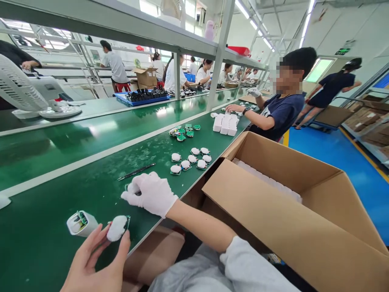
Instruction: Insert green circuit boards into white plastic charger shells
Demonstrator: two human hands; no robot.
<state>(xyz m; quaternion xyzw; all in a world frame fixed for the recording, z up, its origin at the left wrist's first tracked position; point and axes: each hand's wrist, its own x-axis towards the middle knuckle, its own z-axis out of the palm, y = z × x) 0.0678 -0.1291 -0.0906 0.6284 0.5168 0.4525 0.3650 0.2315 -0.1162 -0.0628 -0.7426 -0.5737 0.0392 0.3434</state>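
Between the thumb and fingers of my left hand point(100, 255), which is bare, is a small circuit board point(118, 228) covered by a rounded white pad. Just beyond those fingers, a white plastic housing point(81, 224) lies on its side, its open end showing a green board inside. My right hand point(152, 194) wears a white glove and rests low over the green bench. Its fingers are closed, largely hiding whatever is in them. Black tweezers point(136, 172) lie just past the gloved hand. Several white-padded circuit boards point(191, 159) are grouped farther to the right.
Bare green boards point(184, 132) are piled farther along the bench point(100, 174). White housings point(225, 124) stand near a co-worker point(273, 109) on the right. An open cardboard box point(291, 202) containing white pieces adjoins the bench edge. A shelf beam point(121, 24) crosses overhead.
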